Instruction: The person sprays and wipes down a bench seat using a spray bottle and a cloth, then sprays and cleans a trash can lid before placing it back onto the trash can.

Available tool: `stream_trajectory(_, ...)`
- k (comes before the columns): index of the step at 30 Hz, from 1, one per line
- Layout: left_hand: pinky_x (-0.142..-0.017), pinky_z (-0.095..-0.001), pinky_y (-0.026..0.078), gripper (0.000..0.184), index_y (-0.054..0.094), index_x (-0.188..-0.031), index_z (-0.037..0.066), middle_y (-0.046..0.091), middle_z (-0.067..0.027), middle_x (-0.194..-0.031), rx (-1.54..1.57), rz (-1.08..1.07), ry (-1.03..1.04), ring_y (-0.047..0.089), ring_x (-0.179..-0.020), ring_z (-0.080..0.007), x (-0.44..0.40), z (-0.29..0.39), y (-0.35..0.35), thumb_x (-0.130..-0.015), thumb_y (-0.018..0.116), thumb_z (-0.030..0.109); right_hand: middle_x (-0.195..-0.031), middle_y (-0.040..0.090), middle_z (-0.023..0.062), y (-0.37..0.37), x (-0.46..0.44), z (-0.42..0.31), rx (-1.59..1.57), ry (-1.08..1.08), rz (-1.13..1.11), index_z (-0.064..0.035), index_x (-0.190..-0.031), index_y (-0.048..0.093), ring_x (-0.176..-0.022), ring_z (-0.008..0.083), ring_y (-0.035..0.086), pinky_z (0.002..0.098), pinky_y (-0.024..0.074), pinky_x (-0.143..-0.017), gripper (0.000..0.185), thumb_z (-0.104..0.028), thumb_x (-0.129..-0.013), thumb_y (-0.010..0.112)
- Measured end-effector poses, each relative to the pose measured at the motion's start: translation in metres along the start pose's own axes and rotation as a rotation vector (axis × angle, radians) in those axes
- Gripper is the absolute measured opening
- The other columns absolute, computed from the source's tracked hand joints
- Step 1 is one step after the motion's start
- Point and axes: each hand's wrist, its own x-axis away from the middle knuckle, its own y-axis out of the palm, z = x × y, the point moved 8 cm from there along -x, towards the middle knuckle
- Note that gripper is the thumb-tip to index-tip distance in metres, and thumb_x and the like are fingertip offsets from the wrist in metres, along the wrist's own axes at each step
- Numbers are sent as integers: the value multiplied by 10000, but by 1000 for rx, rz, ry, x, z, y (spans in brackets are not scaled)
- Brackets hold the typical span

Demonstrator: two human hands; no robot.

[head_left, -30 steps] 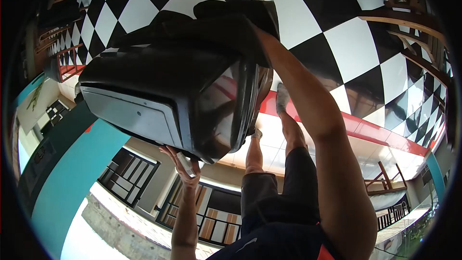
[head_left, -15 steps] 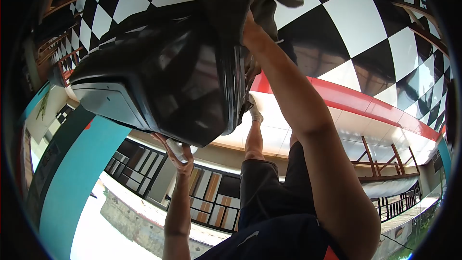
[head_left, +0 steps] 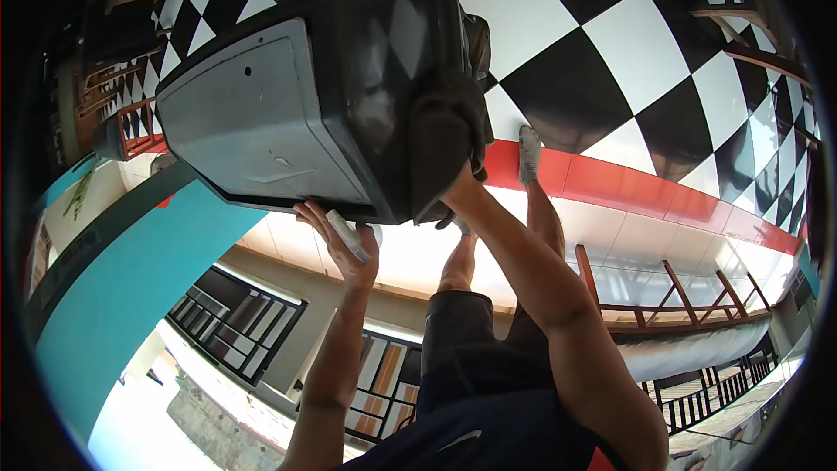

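Note:
A bulky black moulded case with a flat grey panel, which looks like a loudspeaker (head_left: 240, 113), fills the upper left and middle. My right hand, mostly hidden, presses a dark cloth (head_left: 445, 135) against its black side near the lower right corner; the wrist shows below the cloth. Under the panel's lower edge is my left hand (head_left: 340, 249), its fingertips up against the case. Between its thumb and fingers sits a white, bottle-like object (head_left: 351, 237), partly covered by the hand.
Black and white checkered floor (head_left: 632, 57) spreads beyond a red step edge (head_left: 602, 185). My feet are by that step, one on the edge. Wooden furniture (head_left: 689, 296) stands at right, with more at the upper corners. A turquoise pillar (head_left: 131, 296) rises at left.
The case has turned so that its grey panel faces me more fully. My right hand and cloth have come down from its top to its side. One foot now shows at the red edge.

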Motion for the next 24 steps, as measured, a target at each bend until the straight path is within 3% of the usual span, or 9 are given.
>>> stream_trajectory(1,-1154,-666,38,899,65,-1563,-37,-2,-333,-1611,34,-14,-10,-58,-1469,-550,0,-3,4,-860,586,167,-1423,493,128,38,-10,84,56,-101,-114,-31,-1441,435,-1315,225,471,326,360,-1126,459,-167,-1014,530)
stream_trajectory(6,-1104,-740,20,920,65,-1536,-96,-84,-436,-1541,139,64,-88,-145,-1368,-683,-13,11,13,-788,575,66,-1062,654,128,25,-179,-15,-2,475,-421,8,-1225,584,-953,159,629,338,544,-815,301,-206,-1030,499)
stream_trajectory(9,-1109,-731,-13,916,82,-1521,-125,-44,-424,-1551,303,168,-41,-153,-1384,-658,-18,12,11,-781,582,79,-1355,545,95,14,-82,105,-1003,448,-265,-32,-1436,446,-1204,168,555,275,458,-1028,426,-267,-1083,414)
stream_trajectory(10,-1118,-720,-19,915,69,-1534,-102,-29,-406,-1564,363,190,-10,-151,-1407,-626,-15,9,9,-796,578,85,-1415,499,93,46,-13,90,-1402,744,-129,-77,-1473,404,-1282,201,498,322,394,-1109,434,-250,-1075,406)
stream_trajectory(11,-1126,-709,-25,915,57,-1547,-79,-14,-388,-1577,419,207,21,-149,-1429,-594,-8,5,4,-811,574,92,-1390,514,93,50,28,80,-1353,772,-60,-78,-1447,425,-1259,210,513,330,407,-1091,420,-249,-1063,424)
stream_trajectory(16,-1090,-463,405,852,130,-1535,-92,95,-376,-1578,538,71,87,138,-1461,-521,36,-26,-52,-800,558,-44,-1267,593,93,2,74,50,-528,184,62,-83,-1319,530,-1144,254,584,367,472,-1002,354,-242,-1004,517)
stream_trajectory(18,-1083,-463,412,849,130,-1540,-79,117,-376,-1574,556,-4,8,157,-1458,-518,78,-52,-63,-806,555,-39,-1218,625,93,-4,88,36,-405,-90,71,-84,-1268,571,-1097,271,613,382,498,-967,327,-239,-980,554)
stream_trajectory(20,-1084,-465,411,850,130,-1545,-68,140,-374,-1571,552,-37,-62,190,-1451,-516,120,-78,-71,-811,556,-28,-1136,648,107,3,111,-21,421,-397,109,-63,-1235,578,-976,261,637,396,516,-902,355,-217,-921,640)
stream_trajectory(24,-1049,-458,448,823,164,-1523,-101,175,-379,-1559,551,-132,-281,276,-1421,-519,221,-133,-60,-791,535,-39,-1073,653,146,11,129,-34,630,-525,-269,-43,-1231,555,-896,281,653,398,527,-841,441,-179,-844,713)
